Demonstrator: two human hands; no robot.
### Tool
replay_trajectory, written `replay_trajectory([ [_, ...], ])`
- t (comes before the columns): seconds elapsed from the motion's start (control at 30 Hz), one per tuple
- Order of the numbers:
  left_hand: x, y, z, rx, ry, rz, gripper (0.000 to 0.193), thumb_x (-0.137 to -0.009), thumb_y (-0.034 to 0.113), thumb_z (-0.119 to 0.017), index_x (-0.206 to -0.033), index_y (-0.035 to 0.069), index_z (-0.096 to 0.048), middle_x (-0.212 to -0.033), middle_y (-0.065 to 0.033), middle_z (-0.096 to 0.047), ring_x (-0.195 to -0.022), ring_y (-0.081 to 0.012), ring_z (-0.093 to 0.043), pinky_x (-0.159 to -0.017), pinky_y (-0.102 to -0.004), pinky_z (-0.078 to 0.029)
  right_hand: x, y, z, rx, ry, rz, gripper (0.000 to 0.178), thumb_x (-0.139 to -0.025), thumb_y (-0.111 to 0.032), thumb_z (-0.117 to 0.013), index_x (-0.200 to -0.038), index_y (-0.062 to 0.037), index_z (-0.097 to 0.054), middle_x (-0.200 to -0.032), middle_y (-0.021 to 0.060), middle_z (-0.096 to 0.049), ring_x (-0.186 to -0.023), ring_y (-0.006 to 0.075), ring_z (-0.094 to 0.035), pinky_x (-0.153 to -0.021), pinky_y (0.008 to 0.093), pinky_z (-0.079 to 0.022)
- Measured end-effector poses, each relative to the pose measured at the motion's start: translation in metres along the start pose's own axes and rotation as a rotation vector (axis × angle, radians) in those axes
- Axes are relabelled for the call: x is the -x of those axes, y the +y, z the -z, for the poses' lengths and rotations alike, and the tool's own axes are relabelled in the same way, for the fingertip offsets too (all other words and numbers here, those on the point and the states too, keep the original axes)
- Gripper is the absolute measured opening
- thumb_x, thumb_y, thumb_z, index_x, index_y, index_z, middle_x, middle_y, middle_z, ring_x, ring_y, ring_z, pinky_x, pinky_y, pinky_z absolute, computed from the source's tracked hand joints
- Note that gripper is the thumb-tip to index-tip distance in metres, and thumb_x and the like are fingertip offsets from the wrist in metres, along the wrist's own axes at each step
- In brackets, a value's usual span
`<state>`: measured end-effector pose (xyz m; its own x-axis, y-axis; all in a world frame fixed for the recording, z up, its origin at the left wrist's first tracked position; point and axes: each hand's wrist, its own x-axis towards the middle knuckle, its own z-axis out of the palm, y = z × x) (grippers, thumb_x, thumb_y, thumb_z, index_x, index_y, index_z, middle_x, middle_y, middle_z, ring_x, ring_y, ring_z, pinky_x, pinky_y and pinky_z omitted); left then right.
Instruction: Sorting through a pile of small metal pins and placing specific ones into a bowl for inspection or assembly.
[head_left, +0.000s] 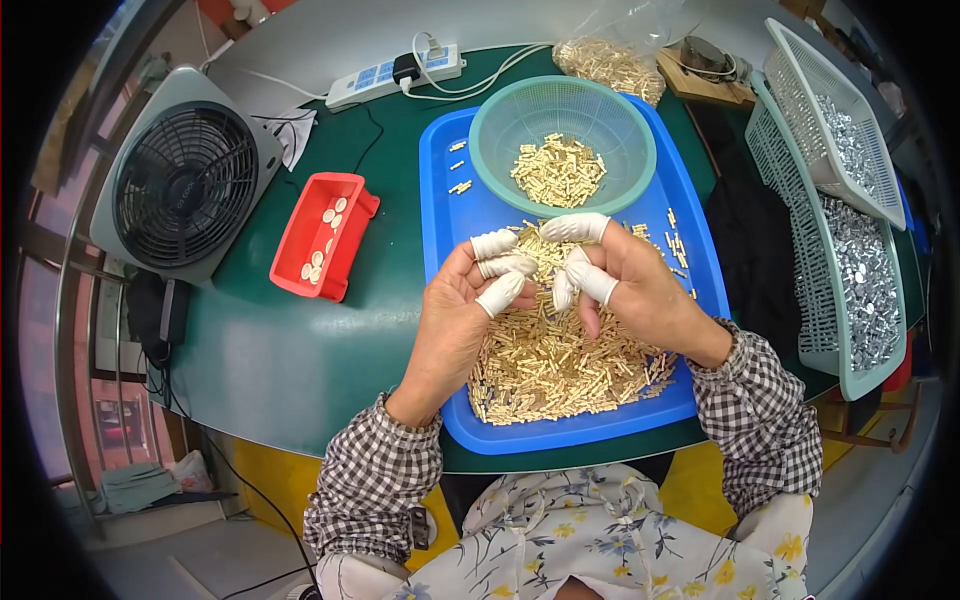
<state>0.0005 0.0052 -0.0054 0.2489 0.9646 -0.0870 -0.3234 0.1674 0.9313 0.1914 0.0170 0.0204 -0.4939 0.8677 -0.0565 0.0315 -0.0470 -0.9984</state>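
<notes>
White finger cots cover several fingertips of both hands, which are raised over a blue tray [447, 222]. My left hand [452, 305] has its thumb drawn against the fingers in a pinch. Facing it, my right hand [645, 295] is also closed, thumb to fingertips; whatever either pinch holds is too small or hidden. Beneath them lies a heap of small brass-coloured cylindrical pieces [565, 375]. A green mesh colander [622, 125] stands at the tray's far end with a smaller pile of the same pieces [558, 172]. Some loose pieces [676, 245] are scattered along the tray's right side.
On the left sit a red bin [283, 262] with small round discs and a fan [185, 185]. A power strip [375, 82] and a bag of brass pieces [610, 68] lie at the back. Baskets [780, 150] of silvery parts [868, 290] stand right.
</notes>
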Motion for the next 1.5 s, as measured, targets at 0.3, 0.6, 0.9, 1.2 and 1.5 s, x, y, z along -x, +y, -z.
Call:
replay_trajectory([
  [0.3,0.013,-0.001,0.000,-1.287,-0.297,-0.448,0.021,-0.073,0.008,-0.067,-0.092,0.004,-0.061,-0.081,-0.0094,-0.054,-0.076,-0.0254,-0.051,-0.068,-0.0353,-0.042,-0.014,-0.035,0.059,0.168,0.249,0.122,0.029,-0.089,-0.002,-0.043,-0.118,0.0005,-0.046,-0.072,0.0075,-0.060,-0.048,0.0080,-0.051,-0.045,0.0186,-0.042],
  [0.6,0.010,-0.018,-0.002,-1.344,-0.288,-0.623,0.011,-0.073,0.006,-0.063,-0.080,0.003,-0.055,-0.073,-0.0098,-0.048,-0.074,-0.0268,-0.048,-0.068,-0.0372,-0.041,-0.060,-0.036,0.077,0.947,0.241,0.093,0.032,-0.074,0.000,-0.046,-0.103,0.0051,-0.056,-0.058,0.0094,-0.058,-0.048,0.0144,-0.054,-0.047,0.0299,-0.043],
  [0.9,0.006,-0.022,0.000,-1.428,-0.249,-0.669,0.013,-0.073,0.008,-0.066,-0.079,0.003,-0.056,-0.074,-0.0097,-0.051,-0.073,-0.0265,-0.050,-0.065,-0.0371,-0.042,-0.078,-0.051,0.083,0.912,0.187,0.039,0.028,-0.070,-0.002,-0.047,-0.094,0.0089,-0.058,-0.057,0.0159,-0.058,-0.052,0.0245,-0.059,-0.053,0.0370,-0.046],
  [1.2,0.006,-0.023,0.000,-1.381,-0.246,-0.669,0.012,-0.073,0.007,-0.065,-0.078,0.003,-0.055,-0.072,-0.0103,-0.051,-0.071,-0.0274,-0.050,-0.065,-0.0374,-0.042,-0.119,-0.036,0.085,1.231,0.091,0.003,0.020,-0.071,-0.005,-0.048,-0.081,0.0065,-0.061,-0.062,0.0153,-0.062,-0.049,0.0211,-0.059,-0.050,0.0327,-0.047],
  [1.5,0.009,-0.014,-0.003,-1.291,-0.195,-0.649,0.010,-0.076,0.007,-0.062,-0.081,0.003,-0.053,-0.073,-0.0107,-0.051,-0.072,-0.0275,-0.050,-0.066,-0.0375,-0.042,-0.083,-0.070,0.072,0.883,0.054,-0.172,0.021,-0.075,-0.007,-0.049,-0.083,0.0070,-0.062,-0.068,0.0109,-0.065,-0.050,0.0145,-0.060,-0.046,0.0284,-0.047],
])
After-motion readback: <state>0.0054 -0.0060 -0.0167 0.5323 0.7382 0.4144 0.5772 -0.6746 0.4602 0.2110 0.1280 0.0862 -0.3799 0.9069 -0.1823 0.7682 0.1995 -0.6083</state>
